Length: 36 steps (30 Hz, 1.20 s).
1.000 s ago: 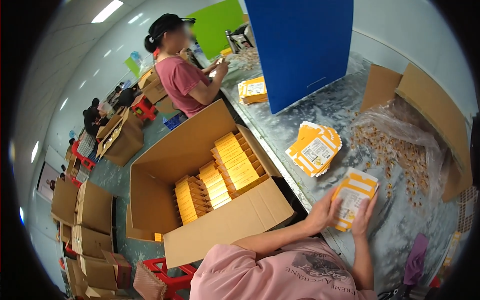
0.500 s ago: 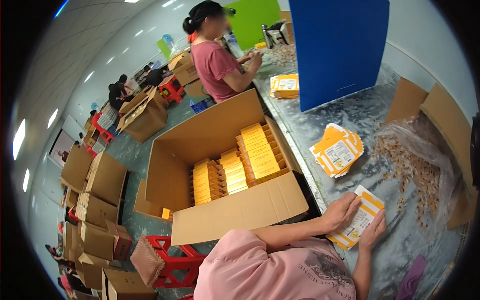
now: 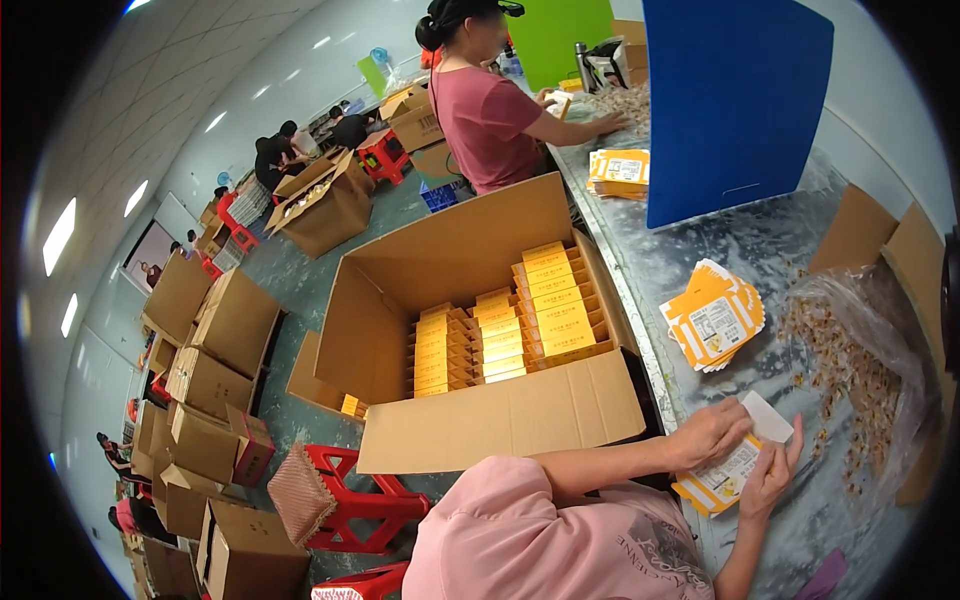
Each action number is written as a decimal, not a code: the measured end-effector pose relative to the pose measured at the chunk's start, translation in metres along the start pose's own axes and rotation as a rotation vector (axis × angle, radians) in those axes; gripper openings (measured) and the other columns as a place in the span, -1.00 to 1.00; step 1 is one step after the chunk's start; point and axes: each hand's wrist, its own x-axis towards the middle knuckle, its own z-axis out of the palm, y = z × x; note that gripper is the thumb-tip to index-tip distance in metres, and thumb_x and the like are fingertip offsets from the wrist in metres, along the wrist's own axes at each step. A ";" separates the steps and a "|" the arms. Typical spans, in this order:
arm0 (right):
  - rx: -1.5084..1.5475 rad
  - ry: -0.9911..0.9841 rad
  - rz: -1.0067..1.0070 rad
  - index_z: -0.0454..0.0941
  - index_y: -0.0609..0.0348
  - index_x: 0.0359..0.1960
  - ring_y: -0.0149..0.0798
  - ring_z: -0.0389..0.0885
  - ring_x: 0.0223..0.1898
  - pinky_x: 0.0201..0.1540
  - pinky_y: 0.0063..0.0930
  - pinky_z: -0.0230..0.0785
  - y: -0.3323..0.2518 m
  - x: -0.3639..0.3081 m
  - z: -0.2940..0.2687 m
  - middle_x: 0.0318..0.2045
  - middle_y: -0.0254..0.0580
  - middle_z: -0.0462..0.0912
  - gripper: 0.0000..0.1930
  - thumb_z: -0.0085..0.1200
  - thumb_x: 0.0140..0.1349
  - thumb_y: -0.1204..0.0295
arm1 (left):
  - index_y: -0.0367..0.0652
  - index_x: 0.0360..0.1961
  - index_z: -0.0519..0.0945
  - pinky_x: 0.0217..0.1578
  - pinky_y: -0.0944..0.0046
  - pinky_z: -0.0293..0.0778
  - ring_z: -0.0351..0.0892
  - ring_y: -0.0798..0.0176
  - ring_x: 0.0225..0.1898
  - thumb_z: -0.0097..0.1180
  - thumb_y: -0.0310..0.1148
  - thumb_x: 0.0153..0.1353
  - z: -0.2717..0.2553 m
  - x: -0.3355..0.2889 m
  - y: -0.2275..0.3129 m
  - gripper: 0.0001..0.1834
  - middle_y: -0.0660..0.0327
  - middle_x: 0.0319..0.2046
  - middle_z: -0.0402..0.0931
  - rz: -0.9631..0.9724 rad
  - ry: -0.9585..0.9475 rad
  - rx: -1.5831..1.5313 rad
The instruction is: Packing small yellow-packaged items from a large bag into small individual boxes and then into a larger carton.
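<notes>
A flat yellow-and-white carton (image 3: pixel 722 480) lies between my two hands over the near part of the table. Its white end flap (image 3: pixel 768 418) sticks up at the far end. My left hand (image 3: pixel 708 436) is closed on the carton's left side, fingers bent near the base of the flap. On the right edge, my right hand (image 3: pixel 770 478) grips the carton, with one finger stretched up beside the flap. Beyond my hands rests a fanned stack of similar flat cartons (image 3: pixel 712 318).
To my left stands a large open cardboard box (image 3: pixel 500 420) with rows of folded yellow boxes (image 3: pixel 490 330). Small brownish pieces (image 3: pixel 850 370) spill from a clear bag at right. A blue divider (image 3: pixel 735 120) separates me from a co-worker (image 3: pixel 490 120). A red stool (image 3: pixel 360 500) stands lower left.
The carton's white end flap now stands out from it, and my hands have shifted around it. The whole view has swung left. The co-worker's arm now reaches to the pile beyond the divider.
</notes>
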 end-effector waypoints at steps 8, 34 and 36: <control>0.176 0.099 0.097 0.43 0.39 0.08 0.01 0.47 0.17 0.18 -0.20 0.34 0.008 -0.009 0.022 0.38 0.21 0.22 -0.70 -0.14 0.45 0.43 | -0.28 -0.24 0.49 -0.35 0.23 0.38 0.42 0.22 -0.39 0.09 -0.18 0.40 0.012 -0.007 -0.021 -0.69 0.12 -0.41 0.42 -0.154 -0.033 -0.024; -0.725 -0.168 0.570 0.08 -0.18 0.49 0.16 -0.14 0.50 0.49 0.17 -0.25 0.243 0.118 -0.111 0.52 -0.02 -0.08 -0.21 -0.12 0.31 -0.22 | -0.10 0.48 0.10 0.33 -0.35 0.00 -0.14 -0.46 0.44 0.43 0.29 -0.20 0.038 0.016 -0.057 0.29 -0.26 0.44 -0.09 0.165 -0.838 0.821; -0.733 -0.348 0.479 0.11 -0.17 0.48 0.14 -0.19 0.52 0.49 0.15 -0.25 0.246 0.122 -0.085 0.52 -0.07 -0.06 -0.22 -0.11 0.31 -0.23 | -0.11 0.47 0.12 0.27 -0.31 0.12 -0.03 -0.43 0.41 0.46 0.25 -0.24 0.046 0.021 -0.058 0.29 -0.23 0.44 -0.06 0.206 -0.824 0.856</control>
